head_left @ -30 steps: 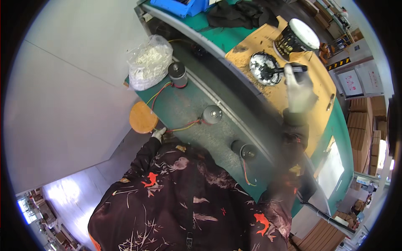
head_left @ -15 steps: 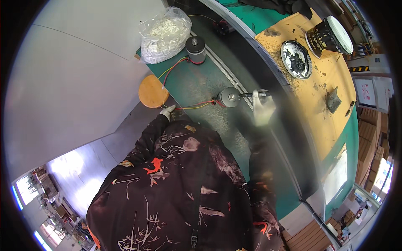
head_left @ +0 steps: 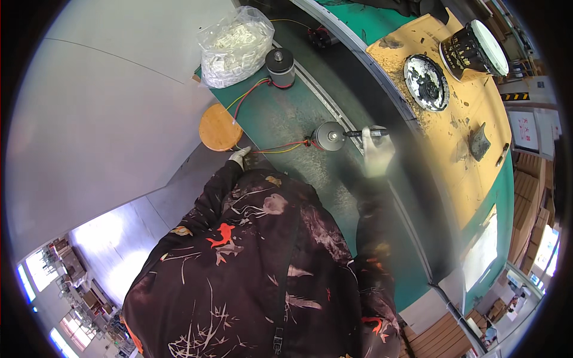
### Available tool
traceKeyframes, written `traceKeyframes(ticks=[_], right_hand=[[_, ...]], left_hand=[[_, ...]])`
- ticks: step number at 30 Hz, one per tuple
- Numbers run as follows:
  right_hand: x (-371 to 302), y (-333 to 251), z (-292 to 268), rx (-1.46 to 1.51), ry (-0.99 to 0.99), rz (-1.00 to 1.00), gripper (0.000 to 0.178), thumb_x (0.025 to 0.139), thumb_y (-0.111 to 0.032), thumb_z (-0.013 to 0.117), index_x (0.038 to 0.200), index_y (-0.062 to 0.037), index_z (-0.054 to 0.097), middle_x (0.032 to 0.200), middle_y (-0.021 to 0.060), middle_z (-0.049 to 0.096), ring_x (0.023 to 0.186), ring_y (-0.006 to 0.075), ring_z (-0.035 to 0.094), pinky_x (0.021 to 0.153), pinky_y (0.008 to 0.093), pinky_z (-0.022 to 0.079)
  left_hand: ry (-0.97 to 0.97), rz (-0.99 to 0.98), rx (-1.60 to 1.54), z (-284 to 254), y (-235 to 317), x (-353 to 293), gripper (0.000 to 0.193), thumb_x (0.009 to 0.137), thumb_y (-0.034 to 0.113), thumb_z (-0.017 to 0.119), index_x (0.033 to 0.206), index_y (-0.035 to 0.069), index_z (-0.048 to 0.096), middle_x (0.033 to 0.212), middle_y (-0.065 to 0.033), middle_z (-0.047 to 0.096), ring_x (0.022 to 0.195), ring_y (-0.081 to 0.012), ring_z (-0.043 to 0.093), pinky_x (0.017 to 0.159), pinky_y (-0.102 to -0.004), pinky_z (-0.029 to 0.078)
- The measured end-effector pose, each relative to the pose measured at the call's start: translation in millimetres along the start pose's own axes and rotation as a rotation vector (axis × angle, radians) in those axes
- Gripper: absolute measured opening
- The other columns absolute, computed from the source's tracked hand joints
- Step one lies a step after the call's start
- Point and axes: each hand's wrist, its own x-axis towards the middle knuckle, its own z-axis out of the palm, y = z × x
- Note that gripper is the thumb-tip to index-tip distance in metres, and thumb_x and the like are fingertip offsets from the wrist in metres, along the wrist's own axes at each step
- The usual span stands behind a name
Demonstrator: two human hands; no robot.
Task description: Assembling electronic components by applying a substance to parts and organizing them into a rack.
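A grey cylindrical motor with a short shaft on top stands on the green work surface. My right hand, in a white glove, is closed around a black marker pen, whose front end reaches the motor's right rim. Red and yellow wires run left from the motor to the table edge. There my gloved left hand pinches their ends, its fingers partly hidden. Farther back, a second motor stands upright with its own wires trailing over the edge.
A clear bag of small pale pieces sits at the back left, above a round wooden stool. Beyond a dark channel with metal rails, stained cardboard carries a black-smeared lid and a black tub.
The whole view has shifted slightly. Both hands stay nearly where they were, the right one still holding the marker pen at the motor's rim.
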Motion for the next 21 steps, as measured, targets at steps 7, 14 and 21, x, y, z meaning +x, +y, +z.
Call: traceKeyframes(ticks=[7, 14, 21], right_hand=[[-1, -14, -1, -0.012, -0.031, -0.066, 0.019, 0.088, -0.018, 0.079, 0.086, -0.0043, 0.066, 0.067, -0.0062, 0.055, 0.059, 0.0019, 0.044, 0.053, 0.0217, 0.039], [-1, -53, -24, -0.016, -0.08, -0.073, 0.017, 0.088, -0.019, 0.079, 0.089, -0.0056, 0.069, 0.067, -0.0069, 0.054, 0.06, 0.002, 0.044, 0.053, 0.0217, 0.038], [63, -170, -100, 0.267, 0.264, -0.361, 0.019, 0.093, -0.016, 0.073, 0.101, 0.0009, 0.068, 0.077, 0.0032, 0.066, 0.063, 0.0074, 0.057, 0.057, 0.023, 0.046]], left_hand=[[0.022, -0.004, -0.087, -30, -10, 4, 0.026, 0.099, 0.031, 0.061, 0.101, 0.005, 0.065, 0.088, -0.0145, 0.072, 0.074, -0.03, 0.071, 0.071, -0.0462, 0.06], [0.039, 0.077, -0.124, -41, -13, -4, 0.024, 0.095, 0.024, 0.065, 0.102, 0.002, 0.067, 0.09, -0.0153, 0.072, 0.076, -0.0293, 0.071, 0.072, -0.0449, 0.061], [0.642, 0.222, 0.696, -27, -14, -46, 0.025, 0.078, 0.017, 0.079, 0.087, -0.005, 0.072, 0.079, -0.0125, 0.074, 0.067, -0.0234, 0.071, 0.063, -0.036, 0.057]])
